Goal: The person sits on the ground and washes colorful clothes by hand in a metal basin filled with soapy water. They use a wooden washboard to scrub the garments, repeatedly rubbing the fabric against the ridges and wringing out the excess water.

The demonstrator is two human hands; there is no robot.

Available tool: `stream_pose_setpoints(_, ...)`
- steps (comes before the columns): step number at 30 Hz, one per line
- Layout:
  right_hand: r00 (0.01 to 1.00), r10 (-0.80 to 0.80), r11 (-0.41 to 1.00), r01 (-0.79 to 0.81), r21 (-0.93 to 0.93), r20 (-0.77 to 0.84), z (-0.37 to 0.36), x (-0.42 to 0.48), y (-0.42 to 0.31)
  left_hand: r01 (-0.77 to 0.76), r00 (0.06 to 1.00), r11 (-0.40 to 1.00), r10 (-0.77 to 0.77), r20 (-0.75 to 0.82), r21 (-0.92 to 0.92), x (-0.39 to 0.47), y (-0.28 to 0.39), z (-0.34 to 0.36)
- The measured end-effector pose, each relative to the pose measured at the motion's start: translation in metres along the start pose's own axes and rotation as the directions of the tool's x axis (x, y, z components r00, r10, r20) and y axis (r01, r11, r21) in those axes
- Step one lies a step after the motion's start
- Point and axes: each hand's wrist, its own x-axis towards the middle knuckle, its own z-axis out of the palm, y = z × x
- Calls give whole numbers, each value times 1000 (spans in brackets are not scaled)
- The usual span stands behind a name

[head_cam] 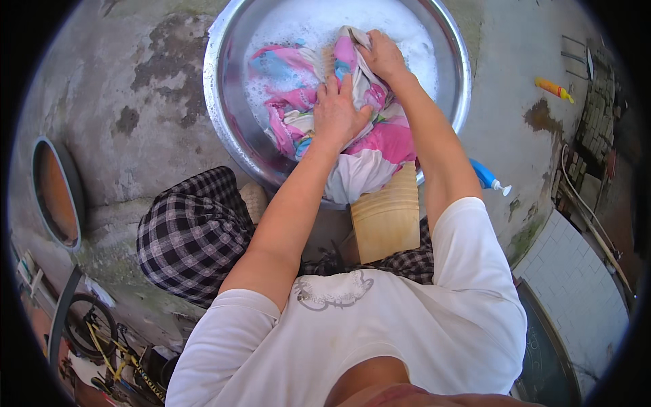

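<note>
Sudsy water (300,23) stands in a large round metal basin (452,35). A wet pink, white and blue cloth (389,145) lies bunched in it and over a ridged wooden washboard (389,219), which leans at the near rim. My left hand (339,109) rests with its fingers spread on the cloth near the basin's middle. At the upper right of the bunch, my right hand (381,53) has its fingers curled around a raised fold of the cloth. Between the hands, partly covered by cloth, show the bristles of what looks like a brush (327,62).
A blue bottle with a white cap (488,175) lies right of the basin, and a yellow bottle (553,89) farther right. An oval tub (79,203) stands at left. A bicycle (104,341) is at lower left, stacked bricks (597,119) at right.
</note>
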Motion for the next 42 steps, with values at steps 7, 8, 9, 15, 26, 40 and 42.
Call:
stream_pose_setpoints(7,892,450,881,-450,148,37,-103,-172,68,38,999,998,-40,-36,-46,2,-6,3)
stream_pose_setpoints(8,888,455,888,-458,33,66,-107,-211,89,64,998,996,-63,11,-68,2,0,1)
stream_pose_setpoints(9,757,579,783,-620,54,305,-104,-249,114,72,997,994,-70,26,-79,2,6,1)
stream_pose_setpoints(15,672,533,816,-568,-104,515,-82,-307,40,189,979,978,-180,100,-90,5,10,-4)
stream_pose_setpoints(26,238,197,651,-757,55,951,-85,-240,-49,-129,991,945,114,-69,-301,40,-53,-64)
stream_pose_setpoints(40,721,-98,881,384,-278,686,-124,-101,-13,-54,981,994,35,-189,-98,18,-45,-49)
stream_pose_setpoints(42,708,-107,867,410,-282,698,-126,-109,-7,-19,986,999,11,-166,-44,17,-40,-48)
